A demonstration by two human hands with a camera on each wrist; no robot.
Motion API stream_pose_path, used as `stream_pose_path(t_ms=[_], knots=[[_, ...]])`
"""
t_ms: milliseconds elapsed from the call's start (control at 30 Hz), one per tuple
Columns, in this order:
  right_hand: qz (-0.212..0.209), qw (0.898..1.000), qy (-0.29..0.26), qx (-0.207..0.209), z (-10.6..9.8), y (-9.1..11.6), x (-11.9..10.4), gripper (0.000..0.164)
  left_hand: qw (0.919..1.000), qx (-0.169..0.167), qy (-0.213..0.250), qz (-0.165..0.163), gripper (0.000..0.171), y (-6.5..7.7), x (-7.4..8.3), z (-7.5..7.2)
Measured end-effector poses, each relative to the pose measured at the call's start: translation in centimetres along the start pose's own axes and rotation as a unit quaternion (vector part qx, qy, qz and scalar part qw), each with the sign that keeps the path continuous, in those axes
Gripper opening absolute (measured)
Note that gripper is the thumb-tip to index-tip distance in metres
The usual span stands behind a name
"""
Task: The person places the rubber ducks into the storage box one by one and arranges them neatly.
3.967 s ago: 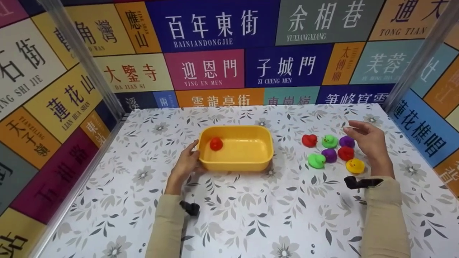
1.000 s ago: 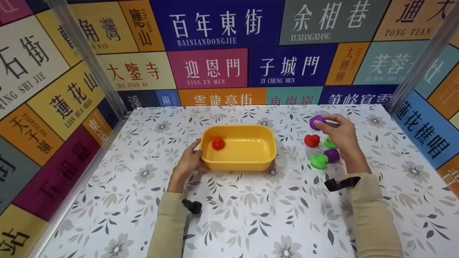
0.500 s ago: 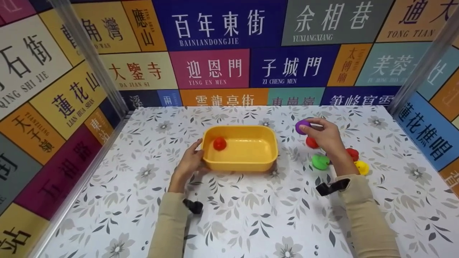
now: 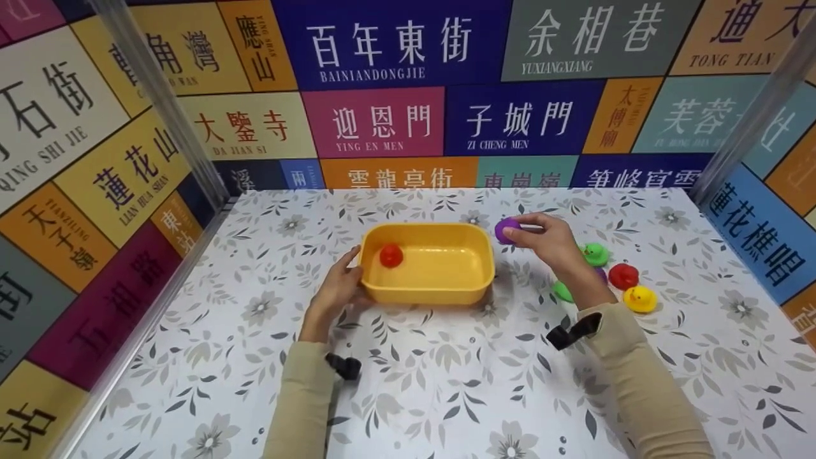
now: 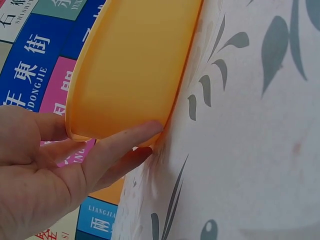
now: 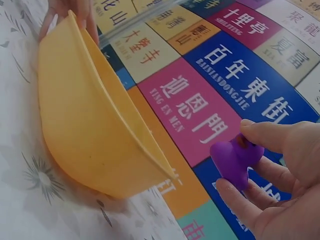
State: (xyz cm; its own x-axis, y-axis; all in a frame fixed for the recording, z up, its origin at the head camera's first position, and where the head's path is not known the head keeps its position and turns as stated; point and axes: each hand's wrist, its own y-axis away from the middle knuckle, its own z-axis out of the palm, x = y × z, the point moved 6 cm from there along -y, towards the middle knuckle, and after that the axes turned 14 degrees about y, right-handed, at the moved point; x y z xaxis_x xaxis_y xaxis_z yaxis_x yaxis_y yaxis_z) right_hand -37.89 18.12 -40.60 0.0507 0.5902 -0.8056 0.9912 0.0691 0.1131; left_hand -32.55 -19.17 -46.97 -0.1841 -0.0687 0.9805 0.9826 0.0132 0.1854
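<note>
A yellow plastic tub (image 4: 427, 296) stands on the table with a red rubber duck (image 4: 391, 255) inside, near its left end. My left hand (image 4: 336, 287) holds the tub's left end; in the left wrist view, one digit meets the rim while straight fingers (image 5: 125, 142) lie along the outer wall, low down. Just off the tub's right rim, my right hand (image 4: 552, 245) pinches a purple rubber duck (image 6: 232, 159) between thumb and fingertips, above the table.
Right of the tub lie more rubber ducks: a green duck (image 4: 596, 254), a red duck (image 4: 623, 276), a yellow duck (image 4: 639, 299), and a green duck (image 4: 563, 291) and a purple one partly behind my right hand. Printed wall panels (image 4: 395, 44) enclose the table (image 4: 433, 382).
My right hand has picked up a purple duck from the group and carried it left, up to the tub's right side. My left hand has stayed at the tub's left end.
</note>
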Motion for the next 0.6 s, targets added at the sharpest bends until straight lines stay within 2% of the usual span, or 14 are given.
stream_pose_path(t_ms=[367, 600], knots=[[-0.008, 0.999, 0.005, -0.043, 3.0, -1.1, -2.9, 0.055, 1.0000, 0.000, -0.003, 0.000, 0.058, -0.1, 0.0, 0.0], [-0.002, 0.997, -0.023, -0.067, 4.8, -1.9, -3.5, 0.052, 1.0000, -0.003, -0.002, 0.007, 0.058, -0.1, 0.1, 0.1]])
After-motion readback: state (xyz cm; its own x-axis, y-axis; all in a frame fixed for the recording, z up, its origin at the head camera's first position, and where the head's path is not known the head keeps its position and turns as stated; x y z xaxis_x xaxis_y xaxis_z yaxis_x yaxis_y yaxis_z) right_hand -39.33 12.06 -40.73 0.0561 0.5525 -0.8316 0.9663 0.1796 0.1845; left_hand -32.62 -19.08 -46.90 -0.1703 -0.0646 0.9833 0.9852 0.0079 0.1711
